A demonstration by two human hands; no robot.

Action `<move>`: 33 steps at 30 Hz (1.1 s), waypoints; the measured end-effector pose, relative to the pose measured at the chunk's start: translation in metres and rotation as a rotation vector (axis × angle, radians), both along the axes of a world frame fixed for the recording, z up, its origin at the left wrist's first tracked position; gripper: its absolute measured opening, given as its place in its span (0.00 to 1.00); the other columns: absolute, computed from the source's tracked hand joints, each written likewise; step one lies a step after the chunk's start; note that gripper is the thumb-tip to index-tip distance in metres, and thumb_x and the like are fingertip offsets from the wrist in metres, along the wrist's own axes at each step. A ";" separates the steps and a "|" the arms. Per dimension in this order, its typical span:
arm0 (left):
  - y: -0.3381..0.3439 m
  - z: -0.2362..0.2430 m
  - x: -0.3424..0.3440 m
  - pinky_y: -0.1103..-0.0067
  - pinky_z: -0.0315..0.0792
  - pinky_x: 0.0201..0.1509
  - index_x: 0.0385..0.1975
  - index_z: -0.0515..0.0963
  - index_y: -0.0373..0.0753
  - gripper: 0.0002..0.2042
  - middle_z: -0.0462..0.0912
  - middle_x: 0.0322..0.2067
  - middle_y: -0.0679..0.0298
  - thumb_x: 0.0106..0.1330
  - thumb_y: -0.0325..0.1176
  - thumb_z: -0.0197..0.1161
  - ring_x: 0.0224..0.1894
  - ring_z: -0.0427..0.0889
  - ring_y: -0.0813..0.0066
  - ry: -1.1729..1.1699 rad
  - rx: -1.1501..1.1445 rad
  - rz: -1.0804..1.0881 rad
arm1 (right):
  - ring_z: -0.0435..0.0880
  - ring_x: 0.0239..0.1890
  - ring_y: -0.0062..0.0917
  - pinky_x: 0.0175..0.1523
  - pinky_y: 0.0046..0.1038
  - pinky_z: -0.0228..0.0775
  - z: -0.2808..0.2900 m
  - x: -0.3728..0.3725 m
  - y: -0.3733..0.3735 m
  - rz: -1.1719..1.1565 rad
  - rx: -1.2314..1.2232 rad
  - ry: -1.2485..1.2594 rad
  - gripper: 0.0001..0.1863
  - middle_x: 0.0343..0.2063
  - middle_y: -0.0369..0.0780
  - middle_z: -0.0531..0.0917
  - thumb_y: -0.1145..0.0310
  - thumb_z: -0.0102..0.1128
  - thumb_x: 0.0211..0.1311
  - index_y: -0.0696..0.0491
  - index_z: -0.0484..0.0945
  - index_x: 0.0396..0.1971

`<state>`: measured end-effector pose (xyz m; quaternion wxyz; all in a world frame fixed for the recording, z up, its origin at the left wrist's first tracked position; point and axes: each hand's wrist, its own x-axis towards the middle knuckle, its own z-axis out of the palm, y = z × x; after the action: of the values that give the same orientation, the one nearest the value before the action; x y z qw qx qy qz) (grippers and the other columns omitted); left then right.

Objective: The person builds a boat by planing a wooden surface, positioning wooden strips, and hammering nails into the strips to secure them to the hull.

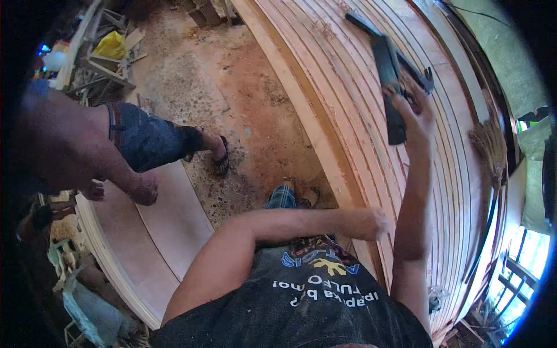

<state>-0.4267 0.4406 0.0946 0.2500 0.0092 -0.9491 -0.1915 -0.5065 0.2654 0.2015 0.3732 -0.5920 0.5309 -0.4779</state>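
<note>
My right hand [413,110] reaches out over the long wooden boards [342,93], its fingers closed round a long, dark, block-like tool [395,124]. Motion blurs this tool, and I cannot make out its exact kind. Right beside the fingers is a dark claw-shaped metal head [429,81], like a hammer's; I cannot tell whether it is joined to the tool. A black bar [361,23] extends beyond the tool's far end. My left hand [370,224] is bent across my body near the boards' edge, its fingers smeared by motion.
A straw broom [490,151] lies along the boards' right side. At left stands another person [133,136] in denim shorts, beside flat panels [168,214]. Scrap wood and a yellow bag [110,46] are at the far left. The floor [232,75] is rough and stained.
</note>
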 end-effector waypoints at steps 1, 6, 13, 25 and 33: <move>-0.015 0.002 0.015 0.70 0.69 0.50 0.25 0.79 0.41 0.06 0.78 0.36 0.61 0.56 0.34 0.56 0.47 0.76 0.64 0.012 0.024 -0.020 | 0.78 0.49 0.25 0.55 0.25 0.68 -0.003 -0.016 0.013 -0.014 0.045 -0.032 0.30 0.50 0.43 0.79 0.64 0.66 0.52 0.55 0.73 0.57; -0.082 0.000 0.080 0.69 0.70 0.48 0.26 0.78 0.45 0.05 0.75 0.38 0.63 0.54 0.35 0.57 0.46 0.74 0.65 0.033 -0.140 0.105 | 0.77 0.50 0.24 0.57 0.25 0.67 -0.035 -0.061 0.050 -0.127 0.140 -0.172 0.29 0.49 0.45 0.79 0.66 0.66 0.54 0.58 0.71 0.57; -0.148 0.011 0.125 0.68 0.69 0.49 0.27 0.77 0.44 0.06 0.75 0.36 0.63 0.55 0.36 0.57 0.45 0.74 0.67 -0.094 -0.083 0.126 | 0.79 0.48 0.25 0.57 0.28 0.68 -0.025 -0.034 0.054 -0.074 0.094 -0.222 0.29 0.45 0.44 0.79 0.71 0.65 0.54 0.59 0.69 0.57; -0.105 0.006 0.080 0.72 0.70 0.54 0.38 0.76 0.35 0.10 0.78 0.45 0.57 0.64 0.30 0.49 0.51 0.76 0.67 -0.171 0.913 -0.197 | 0.79 0.45 0.41 0.50 0.35 0.71 -0.028 0.101 0.019 0.173 -0.048 0.677 0.34 0.45 0.47 0.77 0.70 0.71 0.42 0.48 0.74 0.56; -0.083 -0.025 0.054 0.72 0.71 0.53 0.36 0.77 0.36 0.09 0.78 0.43 0.58 0.63 0.30 0.50 0.50 0.76 0.68 0.170 1.799 -0.360 | 0.78 0.45 0.40 0.47 0.36 0.72 -0.055 0.196 -0.101 0.198 -0.275 0.747 0.29 0.42 0.46 0.78 0.63 0.70 0.48 0.41 0.75 0.54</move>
<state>-0.3725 0.3578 0.0694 0.1840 0.0380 -0.4081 -0.8934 -0.3108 0.1640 0.1461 0.1162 -0.8174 0.5017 -0.2584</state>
